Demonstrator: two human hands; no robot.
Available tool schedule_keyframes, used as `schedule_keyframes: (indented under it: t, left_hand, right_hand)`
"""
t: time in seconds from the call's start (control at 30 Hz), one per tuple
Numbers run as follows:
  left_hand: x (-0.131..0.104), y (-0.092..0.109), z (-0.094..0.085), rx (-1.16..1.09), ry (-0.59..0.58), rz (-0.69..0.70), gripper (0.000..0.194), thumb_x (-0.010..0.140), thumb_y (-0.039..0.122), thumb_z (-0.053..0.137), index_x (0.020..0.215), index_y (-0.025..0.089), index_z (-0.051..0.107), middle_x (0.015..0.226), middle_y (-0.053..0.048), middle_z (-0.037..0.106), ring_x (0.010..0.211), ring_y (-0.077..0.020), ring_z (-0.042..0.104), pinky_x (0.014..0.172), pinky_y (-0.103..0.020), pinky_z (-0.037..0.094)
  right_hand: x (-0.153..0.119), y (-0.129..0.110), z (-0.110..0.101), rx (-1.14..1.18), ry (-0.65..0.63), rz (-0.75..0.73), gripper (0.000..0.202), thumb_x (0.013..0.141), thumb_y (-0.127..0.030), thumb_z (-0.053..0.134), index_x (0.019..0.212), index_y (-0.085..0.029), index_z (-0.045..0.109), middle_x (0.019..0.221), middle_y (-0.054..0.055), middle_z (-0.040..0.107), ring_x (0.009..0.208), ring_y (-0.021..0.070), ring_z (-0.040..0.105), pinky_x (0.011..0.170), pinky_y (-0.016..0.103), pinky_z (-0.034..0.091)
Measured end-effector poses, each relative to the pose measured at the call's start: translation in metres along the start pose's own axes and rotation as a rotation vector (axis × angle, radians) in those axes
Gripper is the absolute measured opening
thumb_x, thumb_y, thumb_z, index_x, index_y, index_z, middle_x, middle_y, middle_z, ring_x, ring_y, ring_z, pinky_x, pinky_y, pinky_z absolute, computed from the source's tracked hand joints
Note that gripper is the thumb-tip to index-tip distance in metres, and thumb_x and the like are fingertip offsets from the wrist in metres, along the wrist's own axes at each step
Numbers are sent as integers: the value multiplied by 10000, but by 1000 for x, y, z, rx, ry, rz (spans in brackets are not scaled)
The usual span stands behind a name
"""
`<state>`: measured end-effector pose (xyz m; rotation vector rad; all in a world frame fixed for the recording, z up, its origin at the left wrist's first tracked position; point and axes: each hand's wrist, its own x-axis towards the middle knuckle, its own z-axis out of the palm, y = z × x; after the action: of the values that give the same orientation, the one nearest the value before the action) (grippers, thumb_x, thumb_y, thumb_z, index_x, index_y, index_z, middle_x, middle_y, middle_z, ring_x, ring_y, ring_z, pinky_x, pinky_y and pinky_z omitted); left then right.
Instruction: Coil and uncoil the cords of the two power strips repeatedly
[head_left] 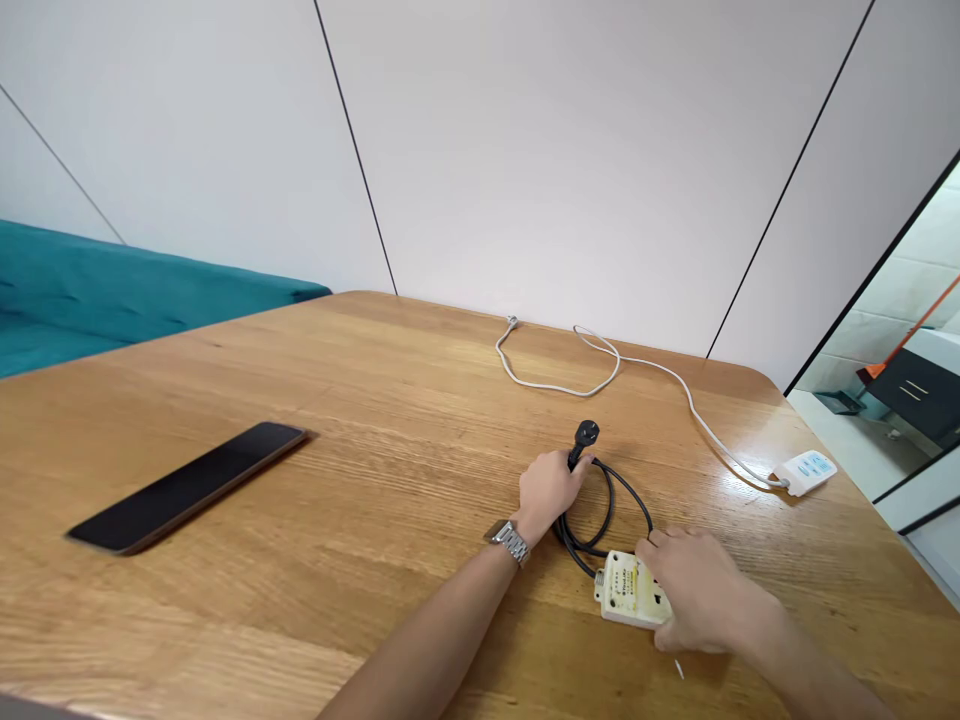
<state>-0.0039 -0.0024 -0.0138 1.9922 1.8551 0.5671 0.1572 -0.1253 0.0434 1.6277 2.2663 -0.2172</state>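
On my head feed, both hands are on a cream power strip (628,590) and its black cord (637,497).
Nearest me, the right hand (694,588) clasps the strip's right end, thumb at the near edge, fingers over the top, above the wooden table (390,400). Slightly farther, I see the left hand (551,492) closed around the cord just below its black plug (587,433). A dark tablet (191,488) lies well apart leftward; beyond, a white cable (547,386) curves near the wall (570,180).

Silver watch (508,539) w/ metal link band (516,546) – L hand (549,487) wrist – forearms (439,640) bare.
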Motion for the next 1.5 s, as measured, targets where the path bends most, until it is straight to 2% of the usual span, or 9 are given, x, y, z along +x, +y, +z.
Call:
schedule_keyframes:
  t: [0.1, 0.3, 0.47, 0.67, 0.9, 1.07, 1.23, 1.37, 1.5]
  left_hand:
    - [-2, 2, -1, 57, -22, 28, 536, 897, 569, 369, 865, 148, 698, 880, -203, 698, 867, -328, 669, 652, -331, 432]
    - [-11, 10, 2, 170, -81, 90, 519, 902, 563, 384, 872, 159, 707, 863, -165, 709, 848, -297, 682, 672, -322, 464]
    - [-15, 14, 4, 104, -133, 157, 472, 916, 521, 386, 853, 175, 701, 877, -148, 715, 853, -274, 680, 663, -306, 462]
    - [-12, 9, 5, 71, -105, 170, 393, 904, 474, 425, 917, 157, 656, 900, -144, 705, 874, -277, 667, 673, -316, 452]
    - [-10, 4, -5, 11, -42, 140, 427, 889, 550, 418, 920, 179, 627, 971, -101, 653, 896, -266, 643, 697, -325, 451]
    - [-14, 3, -3, -6, 17, 127, 401, 914, 508, 395, 1118, 206, 563, 1118, -88, 571, 902, -236, 636, 689, -316, 459]
    - [-17, 2, 10, 46, 53, 290, 461, 922, 417, 427, 1301, 155, 442, 1207, -131, 527, 1091, -276, 544, 852, -382, 453]
    - [-11, -4, 18, -1, 37, 337, 540, 923, 401, 418, 1391, 136, 362, 1318, -156, 492, 1172, -309, 475, 968, -467, 383]
    - [3, -16, 21, -204, 15, 373, 446, 947, 360, 345, 1331, 162, 459, 1267, -123, 556, 1154, -259, 500, 1001, -428, 377]
  right_hand:
    - [-2, 2, -1, -79, 47, -30, 465, 663, -234, 725, 1110, -157, 625, 1064, 140, 658, 1021, 329, 569, 839, 423, 416]
    - [-4, 6, -18, -154, 210, -34, 572, 673, -69, 635, 1223, -212, 572, 1167, 122, 615, 1114, 324, 489, 939, 482, 346]
    - [18, 11, -9, -88, 374, -225, 531, 727, -75, 566, 1229, -249, 578, 1343, 75, 527, 1278, 286, 365, 1081, 465, 213]
    - [40, 25, 9, 11, 365, -253, 622, 755, -35, 489, 1316, -299, 544, 1427, 42, 475, 1306, 276, 379, 1049, 449, 316]
    - [28, 34, 6, 144, 509, -308, 503, 806, -40, 431, 1205, -261, 641, 1370, 37, 543, 1254, 216, 470, 1056, 415, 363]
    - [24, 11, 6, 217, 744, -306, 274, 904, -223, 482, 1107, -203, 666, 1194, 79, 650, 1129, 208, 547, 969, 385, 426]
    - [32, -33, 34, 139, 949, -336, 262, 884, -342, 555, 1056, -167, 643, 1108, 98, 663, 1093, 252, 530, 999, 439, 363]
    - [40, -56, 59, 48, 909, -378, 346, 879, -371, 562, 1149, -157, 597, 1155, 106, 636, 1119, 268, 508, 1008, 439, 341]
    - [42, -57, 64, 65, 872, -329, 404, 864, -370, 590, 1197, -143, 568, 1183, 108, 620, 1086, 261, 521, 982, 404, 367]
